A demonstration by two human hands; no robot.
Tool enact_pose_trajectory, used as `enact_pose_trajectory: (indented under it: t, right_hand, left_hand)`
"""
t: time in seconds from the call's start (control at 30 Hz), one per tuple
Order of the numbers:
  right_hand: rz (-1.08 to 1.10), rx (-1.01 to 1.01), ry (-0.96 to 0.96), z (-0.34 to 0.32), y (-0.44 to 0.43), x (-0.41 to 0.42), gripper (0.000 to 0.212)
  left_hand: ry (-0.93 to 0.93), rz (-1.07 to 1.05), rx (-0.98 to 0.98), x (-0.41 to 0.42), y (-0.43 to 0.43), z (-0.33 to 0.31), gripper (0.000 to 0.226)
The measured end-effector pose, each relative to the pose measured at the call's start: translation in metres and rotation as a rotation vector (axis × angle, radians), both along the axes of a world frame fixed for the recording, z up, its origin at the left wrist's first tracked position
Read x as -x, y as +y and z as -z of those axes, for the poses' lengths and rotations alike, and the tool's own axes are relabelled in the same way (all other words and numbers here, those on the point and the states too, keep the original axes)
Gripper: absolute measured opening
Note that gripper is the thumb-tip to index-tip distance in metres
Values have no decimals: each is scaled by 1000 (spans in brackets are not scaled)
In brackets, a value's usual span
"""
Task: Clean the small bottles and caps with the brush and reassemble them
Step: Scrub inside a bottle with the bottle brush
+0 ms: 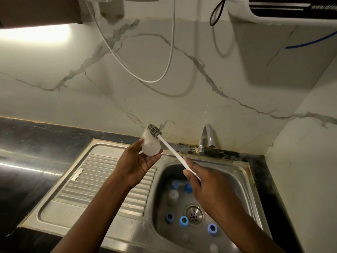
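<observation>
Brush tail inside right hand; blurry blobs, perhaps bottles

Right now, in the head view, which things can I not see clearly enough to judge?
- Head view, brush: its head is blurred. I cannot tell whether it is inside the small bottle held by the left hand or beside its mouth.
- Blue cap in the sink: partly hidden by the right hand.
- Pale bottle: cut off by the bottom edge.
- Appliance lettering: cut off by the right edge.

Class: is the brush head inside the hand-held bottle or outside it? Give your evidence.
Outside. The brush head shows its grey bristles bare at the top of the bottle, not through its cloudy wall.
</observation>
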State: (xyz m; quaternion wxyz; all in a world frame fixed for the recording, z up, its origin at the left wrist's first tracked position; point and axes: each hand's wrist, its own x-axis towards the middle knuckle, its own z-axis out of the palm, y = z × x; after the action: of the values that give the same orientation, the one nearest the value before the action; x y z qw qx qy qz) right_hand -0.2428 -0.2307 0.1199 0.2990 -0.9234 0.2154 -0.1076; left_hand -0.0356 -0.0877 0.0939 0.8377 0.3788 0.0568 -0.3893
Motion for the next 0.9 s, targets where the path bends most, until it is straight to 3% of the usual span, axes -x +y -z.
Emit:
enact_pose_trajectory:
  t: [0.13,0.43,0.6,0.9]
  right_hand:
    - [-23,55,11,1,0,1,52]
    - [-35,-8,22,14,5,18,51]
    - [-5,-36,42,18,10,34,49]
    - [49,-17,-48,16,-7,14,48]
  left_hand:
    - [-104,13,-188,0,-2,4,56]
    - [-52,-108,-93,-5,-8,0,36]
    - [-10,-134,-50,-2,-9,1,48]
    - [10,-23,13,32,-20,4,47]
